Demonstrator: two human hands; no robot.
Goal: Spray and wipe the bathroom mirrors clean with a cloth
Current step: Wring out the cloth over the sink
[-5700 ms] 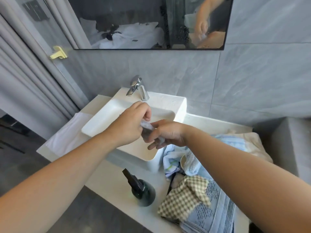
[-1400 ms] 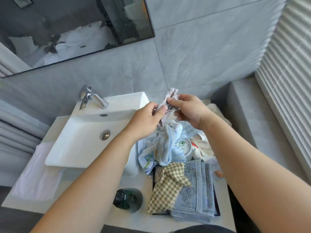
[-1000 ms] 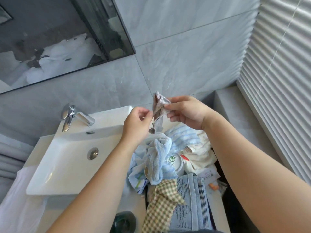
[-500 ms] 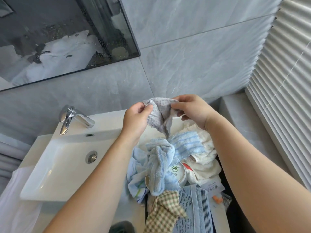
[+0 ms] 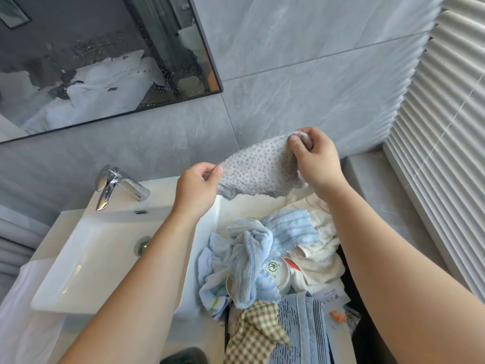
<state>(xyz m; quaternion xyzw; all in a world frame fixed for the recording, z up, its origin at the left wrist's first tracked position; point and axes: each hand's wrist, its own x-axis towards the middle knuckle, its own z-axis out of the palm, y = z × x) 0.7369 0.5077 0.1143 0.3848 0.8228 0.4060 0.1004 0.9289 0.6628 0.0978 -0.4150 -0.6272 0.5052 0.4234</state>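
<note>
Both arms reach out over the counter. Left hand (image 5: 198,187) pinches one corner of the dotted grey cloth (image 5: 258,172); right hand (image 5: 316,160) pinches the opposite corner, higher. The cloth is spread between them, below the mirror (image 5: 105,56). A round tub (image 5: 275,275) lies among heaped towels (image 5: 301,232) beside the sink (image 5: 86,258); its contents cannot be told.

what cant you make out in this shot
All in the head view:
- Dark object: mostly cut off by the bottom edge, so it cannot be identified.
- Mirror: runs off the top and left edges, so its full extent is unknown.
- Tub: the blue towel drapes over it, and the label only partly shows.
- Cloth: its corners vanish inside the left hand and right hand.
- Orange bit: too small to identify.
</note>
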